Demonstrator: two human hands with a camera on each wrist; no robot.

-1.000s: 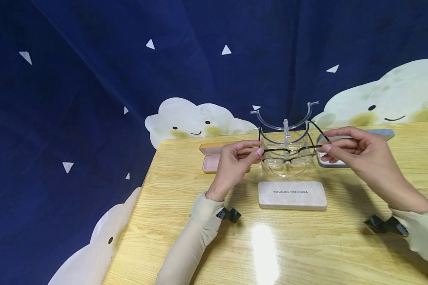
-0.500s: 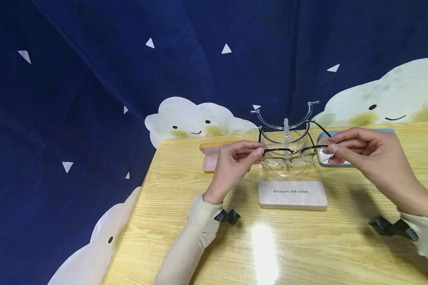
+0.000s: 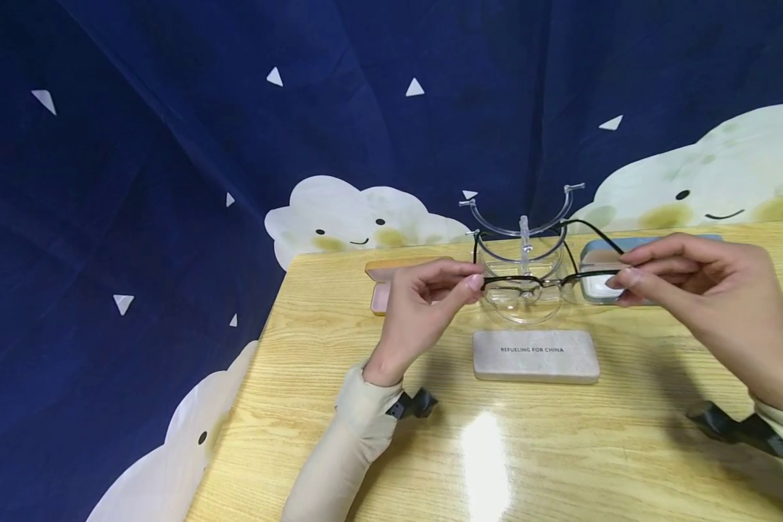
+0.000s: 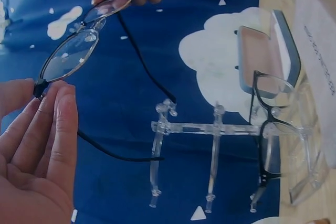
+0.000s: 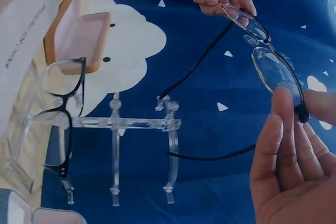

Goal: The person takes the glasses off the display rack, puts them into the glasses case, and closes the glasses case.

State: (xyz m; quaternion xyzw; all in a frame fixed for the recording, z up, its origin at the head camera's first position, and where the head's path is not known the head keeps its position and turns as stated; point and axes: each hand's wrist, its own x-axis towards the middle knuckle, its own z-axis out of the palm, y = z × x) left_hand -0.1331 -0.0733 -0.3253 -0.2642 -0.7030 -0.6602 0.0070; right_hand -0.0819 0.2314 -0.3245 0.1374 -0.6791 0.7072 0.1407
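Observation:
A pair of eyeglasses (image 3: pixel 512 278) with dark brows and thin metal lower rims is held level in front of a clear display stand (image 3: pixel 525 235). My left hand (image 3: pixel 424 312) pinches its left front corner between thumb and fingers. At the other corner my right hand (image 3: pixel 718 304) does likewise. Both dark temples are unfolded and point at the stand, their tips overlapping its top tier in the wrist views. A second, black-framed pair of eyeglasses (image 4: pixel 261 156) sits on the stand's lowest tier, just behind the held pair in the head view.
A closed pale glasses case (image 3: pixel 535 355) with lettering lies on the wooden table (image 3: pixel 561 464) before the stand. Behind my left hand stands an open orange case (image 3: pixel 380 272); an open blue case (image 3: pixel 594 250) is partly hidden by my right hand. A blue curtain (image 3: pixel 391 138) hangs behind.
My right hand has moved to the right and closer to the camera, and the held eyeglasses have shifted slightly right with it. The left hand has come back a little.

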